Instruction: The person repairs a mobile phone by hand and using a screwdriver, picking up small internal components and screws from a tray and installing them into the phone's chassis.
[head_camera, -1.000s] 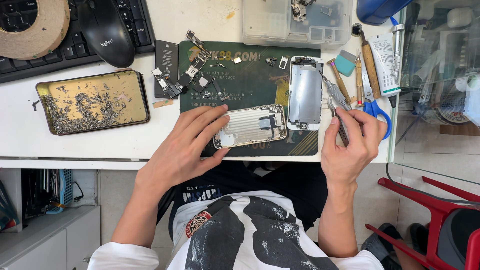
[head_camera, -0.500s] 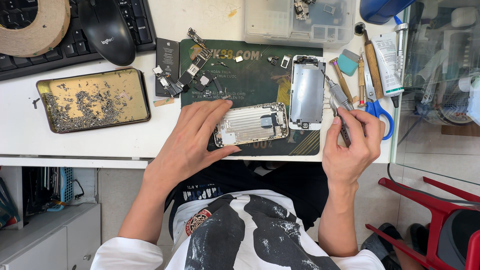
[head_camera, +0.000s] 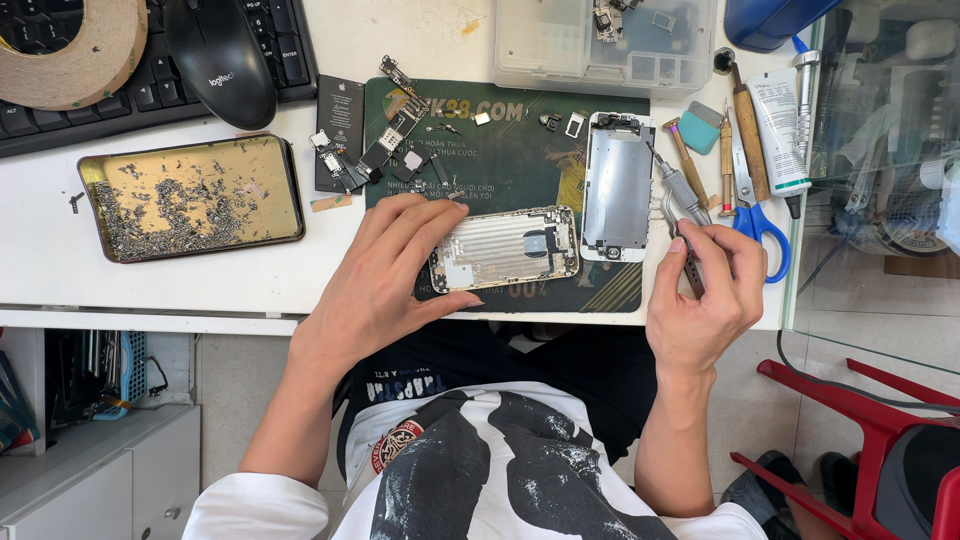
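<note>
An opened silver phone housing (head_camera: 510, 247) lies on a dark green work mat (head_camera: 520, 140). My left hand (head_camera: 385, 275) rests on the housing's left end, fingers spread over it. Right of the housing lies the detached screen panel (head_camera: 617, 187), face down. My right hand (head_camera: 705, 295) is closed around a pair of metal tweezers (head_camera: 690, 262) at the mat's right edge, beside a grey screwdriver (head_camera: 678, 186). Small phone parts and a logic board (head_camera: 395, 125) are scattered at the mat's upper left.
A gold tray (head_camera: 190, 195) holding several tiny screws sits to the left. A keyboard (head_camera: 150, 70), mouse (head_camera: 222, 58) and tape roll (head_camera: 70, 50) are behind it. A clear parts box (head_camera: 605, 45), blue scissors (head_camera: 752, 205), tools and a white tube (head_camera: 780, 130) are at the right. A red chair (head_camera: 880, 440) stands below.
The camera view has drifted slightly. My right hand has shifted a little with the tweezers near the screwdriver. My left hand stays on the housing.
</note>
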